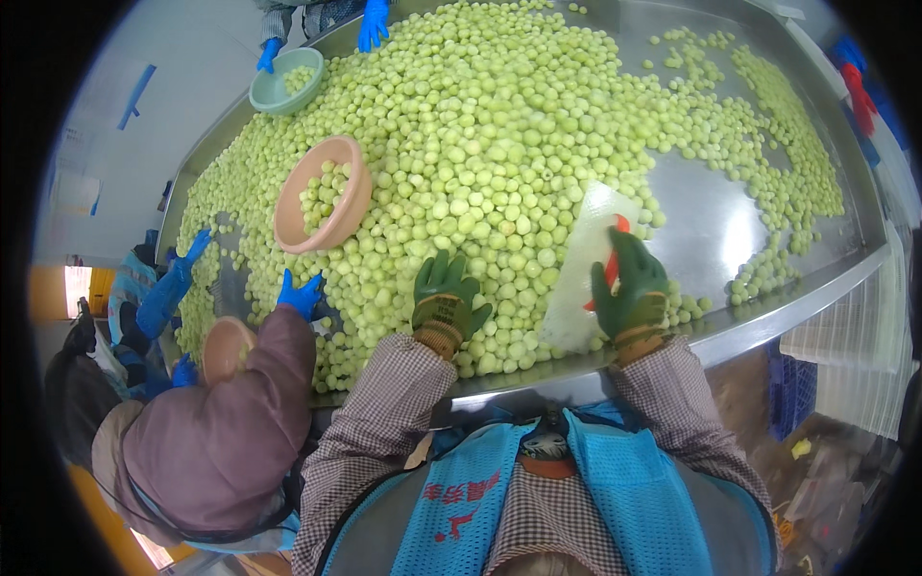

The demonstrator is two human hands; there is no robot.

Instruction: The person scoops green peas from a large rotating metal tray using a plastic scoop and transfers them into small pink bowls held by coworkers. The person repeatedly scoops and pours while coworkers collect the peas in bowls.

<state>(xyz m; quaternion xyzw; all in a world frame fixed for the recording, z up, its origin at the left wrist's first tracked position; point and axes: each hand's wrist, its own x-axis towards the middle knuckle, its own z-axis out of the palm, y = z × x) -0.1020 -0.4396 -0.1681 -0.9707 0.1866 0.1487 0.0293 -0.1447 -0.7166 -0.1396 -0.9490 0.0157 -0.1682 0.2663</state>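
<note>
My left hand (448, 297), in a green coated work glove, lies palm down with spread fingers on a heap of round green fruits (497, 158). In a matching glove, my right hand (630, 288) is at a translucent pale plastic board (576, 295) with a red strip-like handle (612, 268); thumb and fingers stand on either side of the red part. The board leans upright at the right edge of the heap. Whether the right hand grips it is not certain. A pink plastic bowl (288, 209) with some fruits stands tilted on the heap, left of my left hand.
A steel table (720, 327) with a raised rim carries the fruits. At left, a co-worker in a mauve sleeve and blue gloves has a pink bowl (225, 345). Across the table, another person's blue glove touches a green bowl (284, 104). A blue crate (791, 392) stands below at right.
</note>
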